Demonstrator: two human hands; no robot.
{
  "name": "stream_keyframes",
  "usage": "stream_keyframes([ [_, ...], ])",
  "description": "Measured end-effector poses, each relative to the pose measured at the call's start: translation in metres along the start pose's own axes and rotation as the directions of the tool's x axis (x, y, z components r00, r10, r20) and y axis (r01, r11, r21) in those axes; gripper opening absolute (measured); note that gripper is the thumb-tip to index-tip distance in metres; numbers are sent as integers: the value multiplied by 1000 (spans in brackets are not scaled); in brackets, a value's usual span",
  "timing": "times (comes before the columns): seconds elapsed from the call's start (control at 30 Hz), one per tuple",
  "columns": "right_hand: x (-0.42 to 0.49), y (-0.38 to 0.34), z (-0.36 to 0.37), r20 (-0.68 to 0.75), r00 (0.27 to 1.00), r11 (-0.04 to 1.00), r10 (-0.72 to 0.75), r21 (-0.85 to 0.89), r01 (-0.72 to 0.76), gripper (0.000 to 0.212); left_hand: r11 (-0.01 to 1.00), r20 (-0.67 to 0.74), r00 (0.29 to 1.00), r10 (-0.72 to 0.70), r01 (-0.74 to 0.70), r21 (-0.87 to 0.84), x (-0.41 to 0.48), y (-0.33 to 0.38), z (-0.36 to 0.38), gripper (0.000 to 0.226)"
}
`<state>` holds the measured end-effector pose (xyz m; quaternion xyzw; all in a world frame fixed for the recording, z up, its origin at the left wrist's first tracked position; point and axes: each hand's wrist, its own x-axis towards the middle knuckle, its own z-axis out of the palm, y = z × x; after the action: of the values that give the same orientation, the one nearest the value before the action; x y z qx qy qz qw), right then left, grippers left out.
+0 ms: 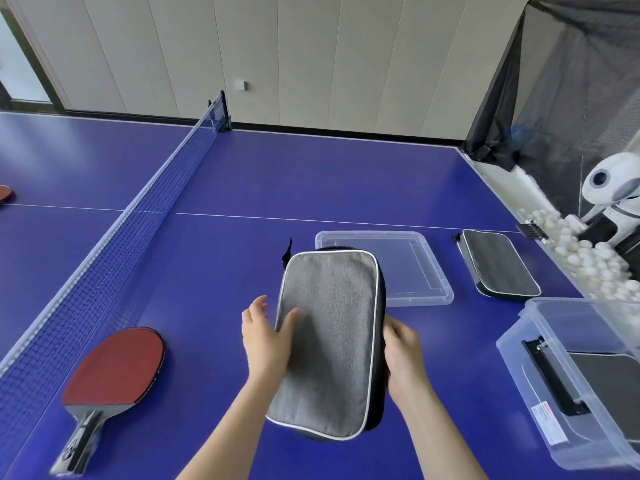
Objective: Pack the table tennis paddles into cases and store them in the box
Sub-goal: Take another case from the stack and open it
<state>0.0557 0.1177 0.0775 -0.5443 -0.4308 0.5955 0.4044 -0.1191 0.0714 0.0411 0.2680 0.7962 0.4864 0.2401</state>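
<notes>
- The person is holding the grey paddle case (pixel 329 341) lifted off the blue tabletop (pixel 311 174), straight ahead of the body. Its far end is overlapping the clear lid (pixel 415 265) in this view.
- The right hand (pixel 403 344) is gripping the case's dark right edge with curled fingers. The left hand (pixel 268 337) is lying open against the left side, fingers straight, with only the thumb resting on the grey face.
- One hand therefore seems to be carrying most of the weight. If that grip is slackening, the case is likely to pivot and drop onto the tabletop.
- Whether the zip is closed, and whether a paddle is inside at all, cannot be told from here. If the zip is standing open, tilting the case on its way to the box is risking the paddle sliding out.
- The clear storage box (pixel 568 375) is sitting well off to the right, with a dark case (pixel 609 375) already lying inside. A hasty swing across is risking a knock against its near wall, or the new case landing crooked on the one below.
- The second grey case (pixel 498 265) is lying just right of the lid, close to the travel path, and could be getting nudged.
- The red paddle (pixel 114 368) is lying uncased near the net (pixel 138 216), and another paddle (pixel 5 194) is showing at the far left edge. Either could be getting overlooked if the box is being closed too soon.
</notes>
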Motion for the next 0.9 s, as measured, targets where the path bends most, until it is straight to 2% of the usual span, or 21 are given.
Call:
stream_keyframes([
  [0.07,-2,7,2,-43,998,998,-45,-36,44,35,981,-21,991,133,-128,146,-19,7,10,64],
  [0.1,-2,12,3,-65,995,997,-69,-45,66,36,971,55,982,180,-186,150,-32,10,16,65],
  [0.2,-3,25,7,-84,989,991,-123,-60,119,32,976,337,919,203,-216,1,-66,17,35,81],
  [0.27,-4,29,7,-60,989,989,-135,-66,131,27,984,388,904,178,-163,-72,-77,18,45,78],
  [0.37,-6,32,5,-50,984,981,-174,-100,168,28,990,366,920,142,-129,-59,-80,16,49,61],
  [0.57,-2,40,-3,-78,973,959,-219,-202,200,43,992,348,929,123,-109,-58,-75,8,43,46],
  [0.67,5,43,-20,-87,974,947,-209,-266,179,45,988,266,957,116,-84,-130,-69,3,27,40],
  [0.77,13,42,-48,-69,984,940,-167,-311,138,44,992,135,987,90,-77,-101,-60,-9,2,42],
  [0.9,29,44,-91,-96,991,935,-91,-351,52,43,998,30,999,-34,36,-55,-37,-43,-24,38],
])
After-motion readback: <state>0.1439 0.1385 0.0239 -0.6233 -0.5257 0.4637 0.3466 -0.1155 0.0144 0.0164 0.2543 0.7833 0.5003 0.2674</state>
